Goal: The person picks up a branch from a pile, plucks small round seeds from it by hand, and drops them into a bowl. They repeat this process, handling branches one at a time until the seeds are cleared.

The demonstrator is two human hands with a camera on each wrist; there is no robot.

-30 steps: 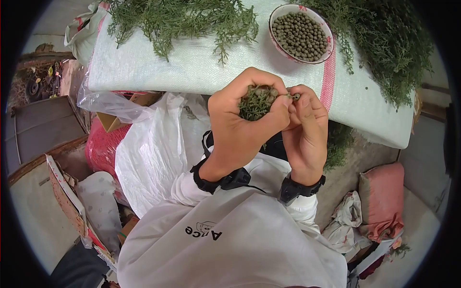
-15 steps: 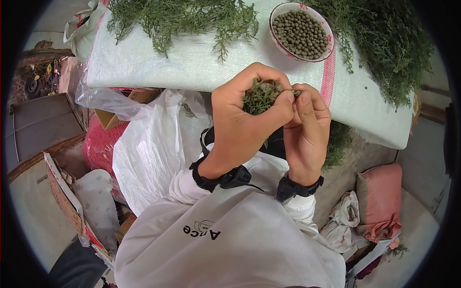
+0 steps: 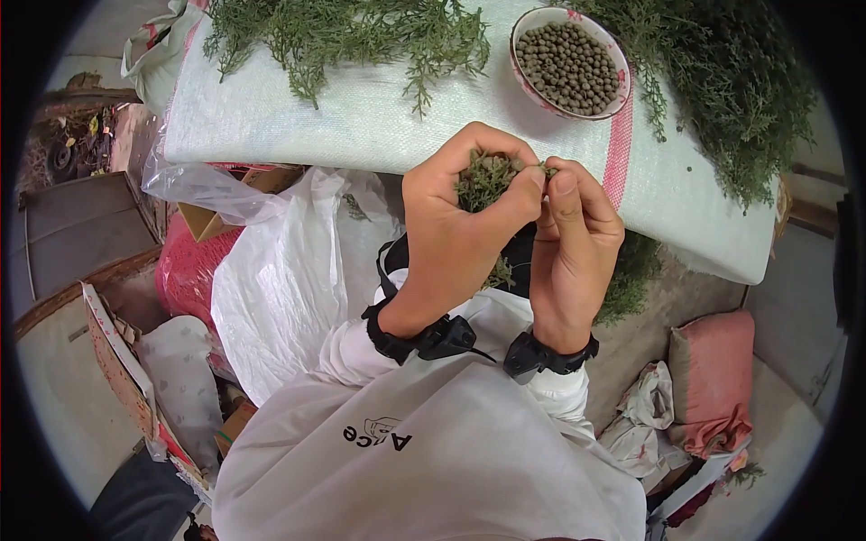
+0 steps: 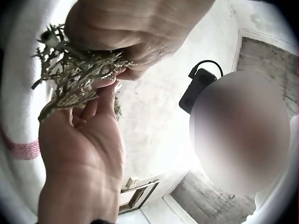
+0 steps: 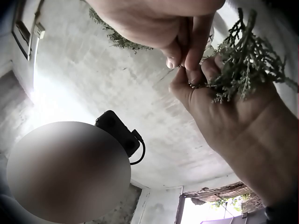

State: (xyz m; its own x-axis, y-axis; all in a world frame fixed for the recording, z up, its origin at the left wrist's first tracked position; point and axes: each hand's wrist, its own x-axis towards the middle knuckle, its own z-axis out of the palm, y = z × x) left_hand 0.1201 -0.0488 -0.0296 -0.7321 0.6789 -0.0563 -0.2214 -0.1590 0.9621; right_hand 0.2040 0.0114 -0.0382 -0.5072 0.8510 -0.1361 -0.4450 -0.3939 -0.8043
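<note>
My left hand (image 3: 460, 230) curls around a bunch of green sprigs (image 3: 485, 183), with its thumb and forefinger closed at the tips. Against those tips, my right hand (image 3: 577, 243) pinches a small bit of the plant; a round seed or cone seems to show there, partly covered by fingers. In the left wrist view, sprigs (image 4: 77, 74) stick out of the left hand, and the right hand (image 4: 84, 154) meets it from below. The right wrist view shows sprigs (image 5: 247, 60) over the left palm. Beyond the hands stands a bowl (image 3: 520, 74) of round green-brown cones (image 3: 568, 68).
Green branches (image 3: 352, 41) lie on the white woven sack surface (image 3: 271, 126), with a larger pile (image 3: 740, 90) at the right. Clear and white plastic (image 3: 271, 298) hangs at the left by a cardboard box (image 3: 203, 223). A pink sack (image 3: 713, 370) stands low at the right.
Over the last second, the right wrist has shifted slightly left. The small cone visible between the fingertips earlier is now mostly covered. Both hands keep their hold near the same place.
</note>
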